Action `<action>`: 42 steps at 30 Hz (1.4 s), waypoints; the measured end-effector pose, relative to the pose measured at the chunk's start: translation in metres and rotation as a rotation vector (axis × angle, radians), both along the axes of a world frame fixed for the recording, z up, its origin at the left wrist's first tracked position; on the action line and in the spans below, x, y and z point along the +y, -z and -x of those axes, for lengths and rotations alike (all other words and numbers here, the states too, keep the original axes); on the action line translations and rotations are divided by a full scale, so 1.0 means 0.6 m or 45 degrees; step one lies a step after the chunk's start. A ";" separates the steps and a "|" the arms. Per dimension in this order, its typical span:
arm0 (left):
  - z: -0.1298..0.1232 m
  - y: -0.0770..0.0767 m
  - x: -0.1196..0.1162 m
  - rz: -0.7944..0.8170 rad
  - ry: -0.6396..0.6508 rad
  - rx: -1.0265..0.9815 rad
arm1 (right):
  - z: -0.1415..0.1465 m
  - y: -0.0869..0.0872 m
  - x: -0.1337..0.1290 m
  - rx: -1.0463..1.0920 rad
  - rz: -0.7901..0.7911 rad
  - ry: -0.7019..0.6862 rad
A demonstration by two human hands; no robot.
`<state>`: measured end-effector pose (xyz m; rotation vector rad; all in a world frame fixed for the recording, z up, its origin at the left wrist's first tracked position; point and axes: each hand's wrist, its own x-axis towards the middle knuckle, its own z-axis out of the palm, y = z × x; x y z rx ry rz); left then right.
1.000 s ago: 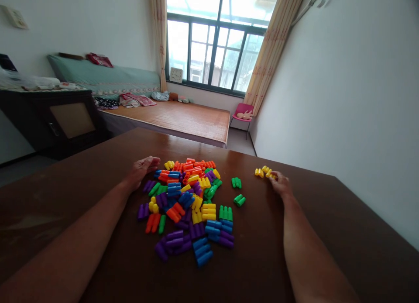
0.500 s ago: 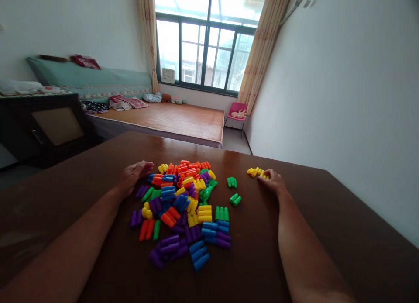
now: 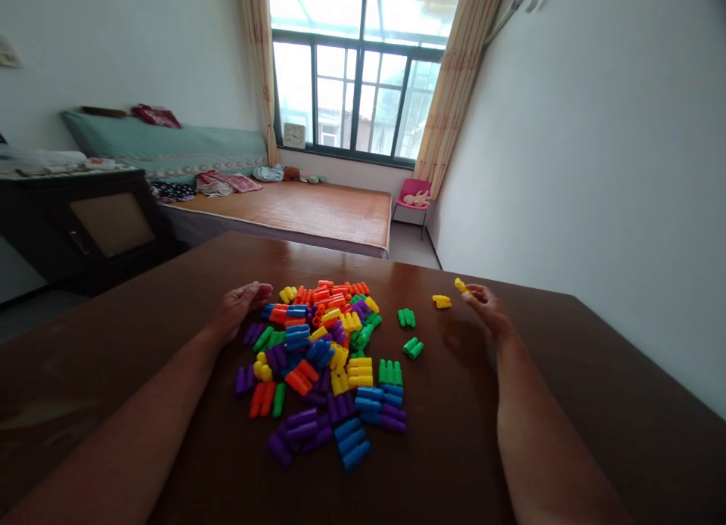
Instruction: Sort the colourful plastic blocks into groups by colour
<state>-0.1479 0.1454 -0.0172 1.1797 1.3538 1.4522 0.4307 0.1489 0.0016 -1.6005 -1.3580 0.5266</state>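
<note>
My right hand [image 3: 482,304] pinches a yellow block [image 3: 461,285] and holds it slightly above the brown table [image 3: 448,419]. Another yellow block [image 3: 441,302] lies on the table just left of that hand. My left hand [image 3: 245,304] rests at the left edge of a pile of colourful plastic blocks, its fingers together beside the yellow block [image 3: 288,293] and the orange blocks [image 3: 326,294]; whether it holds anything is hidden. Two small green blocks [image 3: 406,318] [image 3: 414,348] lie apart, right of the pile. Blue blocks [image 3: 352,442] and purple blocks [image 3: 302,428] form the near side of the pile.
Beyond the table is a low bed [image 3: 295,209] with cloths on it. A dark cabinet [image 3: 51,222] stands at the left, and a pink chair [image 3: 414,186] at the back right. A clock [image 3: 294,135] sits on the window sill.
My right hand has lifted one yellow block off the table, leaving another lying to its left. My left hand has stayed beside the pile. The whole view has shifted slightly.
</note>
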 end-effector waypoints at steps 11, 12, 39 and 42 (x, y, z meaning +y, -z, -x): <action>-0.042 -0.041 -0.032 -0.203 0.020 0.406 | 0.357 -0.026 -0.072 -0.529 -0.355 -0.941; -0.051 -0.053 -0.037 -0.253 0.018 0.508 | 0.362 -0.026 -0.077 -0.528 -0.384 -0.936; -0.032 -0.019 -0.012 -0.175 -0.050 0.346 | -0.034 0.046 0.028 -0.312 0.005 0.312; -0.018 -0.001 -0.008 -0.132 -0.089 0.319 | -0.071 0.083 0.033 -0.294 0.114 0.192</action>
